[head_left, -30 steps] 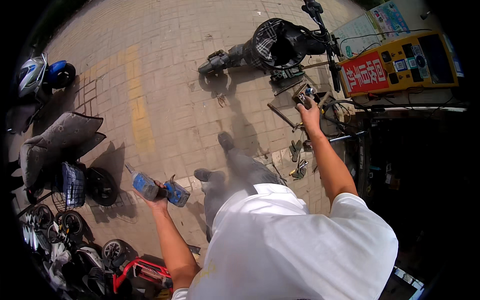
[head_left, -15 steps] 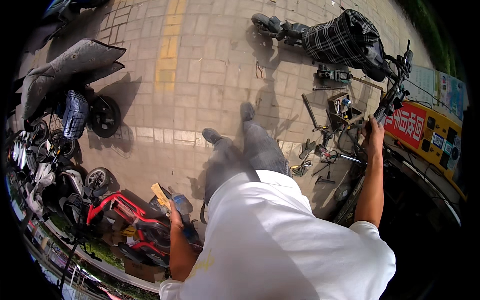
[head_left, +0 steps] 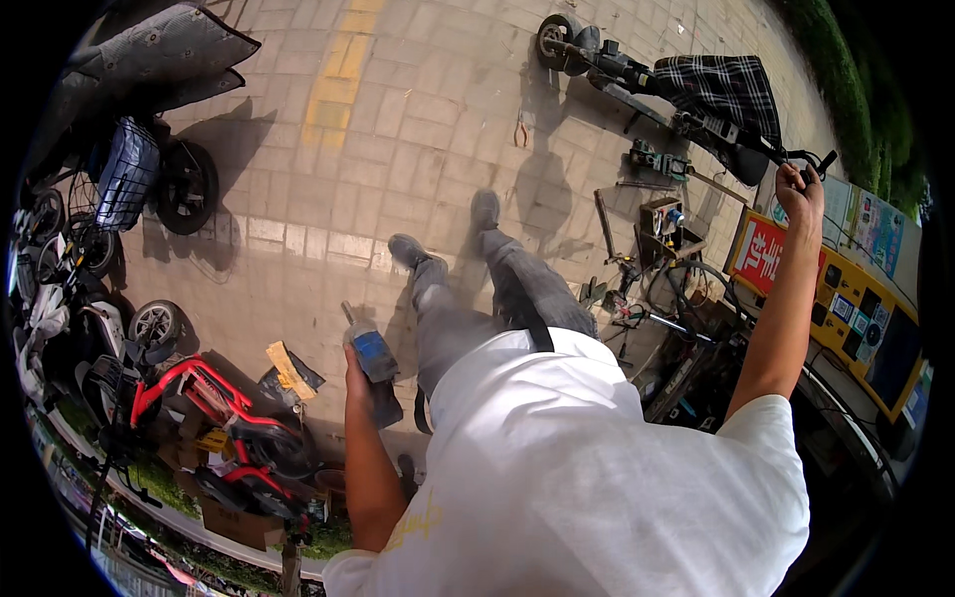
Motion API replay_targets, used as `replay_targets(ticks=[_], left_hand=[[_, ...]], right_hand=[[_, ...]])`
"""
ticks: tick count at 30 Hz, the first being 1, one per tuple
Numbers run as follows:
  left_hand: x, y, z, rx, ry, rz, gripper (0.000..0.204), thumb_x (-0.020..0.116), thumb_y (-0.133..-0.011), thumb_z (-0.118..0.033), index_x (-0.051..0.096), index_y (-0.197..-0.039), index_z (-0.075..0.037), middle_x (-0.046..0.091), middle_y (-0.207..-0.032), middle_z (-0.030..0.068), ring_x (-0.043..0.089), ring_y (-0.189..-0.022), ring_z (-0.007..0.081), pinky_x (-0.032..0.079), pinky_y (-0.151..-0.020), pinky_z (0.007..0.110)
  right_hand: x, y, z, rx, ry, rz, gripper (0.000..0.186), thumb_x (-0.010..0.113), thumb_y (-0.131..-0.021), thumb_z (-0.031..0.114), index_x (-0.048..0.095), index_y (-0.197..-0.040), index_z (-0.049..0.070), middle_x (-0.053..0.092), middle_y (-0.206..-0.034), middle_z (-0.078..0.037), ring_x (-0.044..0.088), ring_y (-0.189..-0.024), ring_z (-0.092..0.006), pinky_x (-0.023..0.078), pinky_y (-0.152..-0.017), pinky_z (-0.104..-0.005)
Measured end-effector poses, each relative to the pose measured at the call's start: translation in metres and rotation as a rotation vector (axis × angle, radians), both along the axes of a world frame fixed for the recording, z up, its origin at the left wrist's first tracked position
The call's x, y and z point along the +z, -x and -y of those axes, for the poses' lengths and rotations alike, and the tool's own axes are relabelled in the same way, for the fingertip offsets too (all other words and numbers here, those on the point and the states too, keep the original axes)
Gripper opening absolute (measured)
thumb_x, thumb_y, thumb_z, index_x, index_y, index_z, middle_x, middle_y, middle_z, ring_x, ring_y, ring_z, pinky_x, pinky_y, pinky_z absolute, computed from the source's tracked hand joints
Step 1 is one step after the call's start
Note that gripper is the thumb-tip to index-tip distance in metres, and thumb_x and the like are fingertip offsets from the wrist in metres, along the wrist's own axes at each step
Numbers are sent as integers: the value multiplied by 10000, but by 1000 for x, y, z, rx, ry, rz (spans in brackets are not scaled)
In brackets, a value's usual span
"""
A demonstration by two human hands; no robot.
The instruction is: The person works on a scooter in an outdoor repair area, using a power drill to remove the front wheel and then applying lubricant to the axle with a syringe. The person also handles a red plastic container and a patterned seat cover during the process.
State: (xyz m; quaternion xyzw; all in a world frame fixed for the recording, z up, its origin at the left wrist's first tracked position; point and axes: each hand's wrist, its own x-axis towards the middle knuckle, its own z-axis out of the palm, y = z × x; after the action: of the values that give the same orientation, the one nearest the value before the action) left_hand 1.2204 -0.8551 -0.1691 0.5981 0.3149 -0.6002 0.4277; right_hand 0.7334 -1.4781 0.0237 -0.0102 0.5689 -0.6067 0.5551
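While the left hand (head_left: 355,370) grasps a blue drill (head_left: 374,352), the right hand (head_left: 804,199) is at the handlebar (head_left: 827,161) of a scooter (head_left: 622,72).
The drill is held just left of the legs (head_left: 453,313), above the paving (head_left: 438,109); the right hand's fingers curl, though whether they grip the handlebar I cannot tell.

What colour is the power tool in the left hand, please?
The power tool is blue and grey; the head view shows it best.
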Motion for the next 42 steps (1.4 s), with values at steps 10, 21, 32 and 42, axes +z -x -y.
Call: replay_targets(ticks=[10, 21, 32, 42], left_hand=[[-25, -20, -62, -127, -9, -55, 746, 291, -909, -660, 433, -1330, -60, 544, -1245, 106, 531, -1121, 267, 411, -961, 425], [-10, -74, -73, -190, 98, 41, 825, 300, -874, -709, 438, -1327, -34, 537, -1257, 133, 542, -1102, 277, 412, -964, 393], [-28, -184, -69, -150, 131, 146, 757, 379, -892, -650, 435, -1333, -37, 514, -1295, 103, 514, -1148, 265, 408, -969, 416], [17, -314, 54, -245, 374, 234, 652, 362, -945, -563, 408, -1334, -43, 512, -1278, 101, 490, -1162, 239, 356, -1016, 375]], right_hand=[[-17, -43, -50, 145, 84, -306, 464, 443, -935, 482, 445, -905, 19, 475, -667, -66, 379, -473, -170, 444, -626, -373], [-188, -207, -321, 1167, -271, -671, 304, 608, -887, 272, 564, -938, -25, 580, -731, -69, 528, -557, -129, 429, -501, -263], [-225, -333, -343, 1663, 45, -1097, 387, 623, -794, 311, 636, -1006, -13, 667, -863, -183, 645, -786, -294, 503, -725, -375], [-210, -610, -330, 2288, 822, -890, 537, 732, -702, 267, 568, -1154, 28, 624, -1066, -190, 590, -1019, -329, 456, -890, -434]])
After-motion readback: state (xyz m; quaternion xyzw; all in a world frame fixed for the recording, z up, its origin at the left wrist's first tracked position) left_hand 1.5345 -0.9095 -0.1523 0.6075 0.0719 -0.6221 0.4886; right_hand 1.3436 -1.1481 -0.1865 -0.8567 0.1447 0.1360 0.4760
